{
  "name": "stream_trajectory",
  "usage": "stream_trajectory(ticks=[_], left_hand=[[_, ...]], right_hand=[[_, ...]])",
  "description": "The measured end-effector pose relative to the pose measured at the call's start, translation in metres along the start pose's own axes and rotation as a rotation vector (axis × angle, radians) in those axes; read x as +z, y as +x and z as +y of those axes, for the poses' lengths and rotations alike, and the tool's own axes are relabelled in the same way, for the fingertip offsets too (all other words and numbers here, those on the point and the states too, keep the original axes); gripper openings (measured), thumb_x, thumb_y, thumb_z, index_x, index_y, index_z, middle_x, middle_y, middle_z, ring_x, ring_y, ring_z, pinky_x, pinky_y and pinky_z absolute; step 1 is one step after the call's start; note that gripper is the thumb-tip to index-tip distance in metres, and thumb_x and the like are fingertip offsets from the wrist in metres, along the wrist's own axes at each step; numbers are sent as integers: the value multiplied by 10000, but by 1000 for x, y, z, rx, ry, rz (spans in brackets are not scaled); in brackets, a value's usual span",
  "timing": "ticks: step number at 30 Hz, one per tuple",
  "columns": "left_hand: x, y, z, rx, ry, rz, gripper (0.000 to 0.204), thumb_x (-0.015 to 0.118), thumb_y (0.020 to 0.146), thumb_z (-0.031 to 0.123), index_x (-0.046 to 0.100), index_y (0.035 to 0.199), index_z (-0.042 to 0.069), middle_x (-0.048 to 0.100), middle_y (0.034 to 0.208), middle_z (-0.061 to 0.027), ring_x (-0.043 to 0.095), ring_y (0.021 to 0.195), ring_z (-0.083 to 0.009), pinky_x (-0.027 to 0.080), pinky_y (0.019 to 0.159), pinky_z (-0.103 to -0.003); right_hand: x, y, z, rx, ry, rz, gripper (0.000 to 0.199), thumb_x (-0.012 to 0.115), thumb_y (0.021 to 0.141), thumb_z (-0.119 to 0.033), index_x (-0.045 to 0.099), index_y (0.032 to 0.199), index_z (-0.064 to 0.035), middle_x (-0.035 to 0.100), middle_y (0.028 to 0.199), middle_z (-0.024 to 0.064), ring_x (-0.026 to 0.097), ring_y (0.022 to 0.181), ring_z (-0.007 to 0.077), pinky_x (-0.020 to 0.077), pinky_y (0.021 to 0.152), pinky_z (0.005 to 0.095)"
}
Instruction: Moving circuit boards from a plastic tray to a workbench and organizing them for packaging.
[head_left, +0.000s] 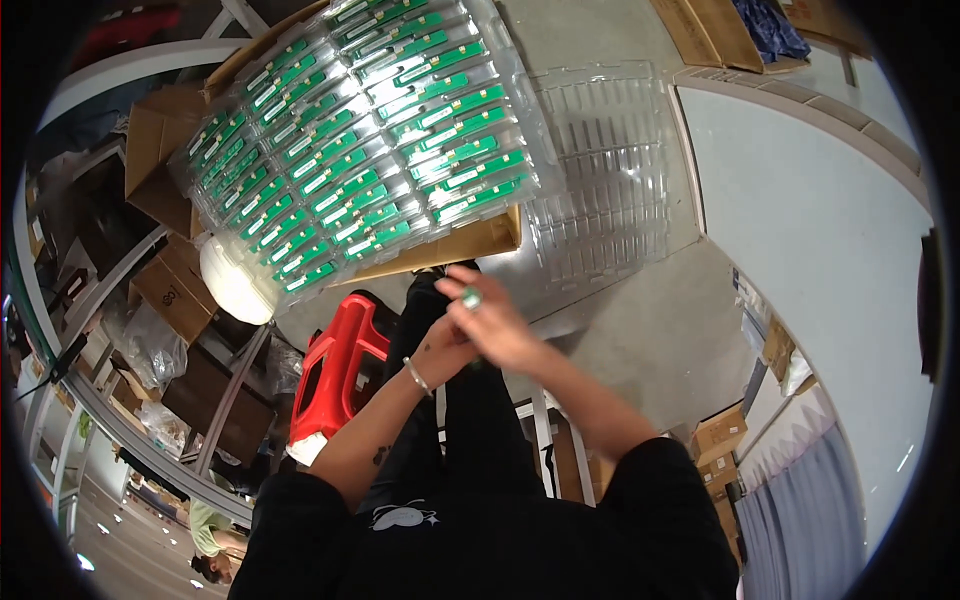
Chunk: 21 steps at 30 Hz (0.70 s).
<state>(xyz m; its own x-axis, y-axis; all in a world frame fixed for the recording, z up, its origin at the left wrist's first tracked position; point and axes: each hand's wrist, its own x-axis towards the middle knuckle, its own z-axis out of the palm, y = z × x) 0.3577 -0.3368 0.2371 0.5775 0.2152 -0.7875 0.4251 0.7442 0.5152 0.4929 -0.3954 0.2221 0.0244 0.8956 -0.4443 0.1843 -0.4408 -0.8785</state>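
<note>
My right hand (497, 327) crosses over my left hand in front of my dark trousers, slightly blurred. Its fingers are stretched out and apart, with a small green and silver ring-like piece (471, 297) at one finger. Below it, my left hand (446, 350) wears a bracelet (417, 376) at the wrist; its fingers are mostly hidden by the right hand. Ahead of both hands lies a clear plastic tray (527, 108) with many green circuit boards (345, 172) in rows. The tray rests on an open cardboard box (490, 236), apart from my hands.
Right of the boards lies another clear ribbed tray (610, 170). A red plastic stool (335, 375) stands to my left, near a bright white lamp-like object (238, 280). Metal shelving with cartons (175, 290) fills the left side; a white panel (800, 220) stands right. Another person (212, 540) is at the lower left.
</note>
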Motion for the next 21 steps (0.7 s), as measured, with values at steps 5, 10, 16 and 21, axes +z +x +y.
stream_trajectory(ticks=[5, 10, 16, 21], left_hand=[[-49, -9, -50, -275, 212, 323, 95, 594, 831, 162, 638, 839, 77, 531, 597, 10, 485, 510, -76, 376, 466, -261], [-157, -85, -87, -392, 1008, 632, 462, 636, 736, 317, 584, 1130, 83, 648, 953, -191, 618, 927, -346, 476, 790, -419], [-184, -196, -147, -637, 1151, 658, 432, 504, 806, 360, 576, 1007, -16, 586, 994, -291, 559, 968, -440, 441, 813, -493], [-131, -256, -249, -1085, 1191, 540, 332, 527, 829, 373, 635, 798, 60, 608, 713, -215, 624, 730, -350, 472, 632, -500]], right_hand=[[-14, -17, 38, 398, 499, -79, 440, 513, 915, -305, 489, 1248, -19, 498, 1260, 146, 478, 1155, 308, 366, 980, 390], [-92, -99, 159, 640, -904, -115, 297, 582, 782, -251, 601, 1023, -78, 615, 1071, 121, 527, 1077, 313, 426, 919, 422], [-208, -106, 269, 853, -759, -1, 351, 614, 776, -257, 582, 1062, -55, 587, 1117, 144, 522, 1092, 322, 427, 932, 426], [-310, -39, 374, 792, -843, 321, 590, 708, 722, -283, 454, 1197, -43, 473, 1263, 170, 479, 1151, 331, 435, 923, 423]])
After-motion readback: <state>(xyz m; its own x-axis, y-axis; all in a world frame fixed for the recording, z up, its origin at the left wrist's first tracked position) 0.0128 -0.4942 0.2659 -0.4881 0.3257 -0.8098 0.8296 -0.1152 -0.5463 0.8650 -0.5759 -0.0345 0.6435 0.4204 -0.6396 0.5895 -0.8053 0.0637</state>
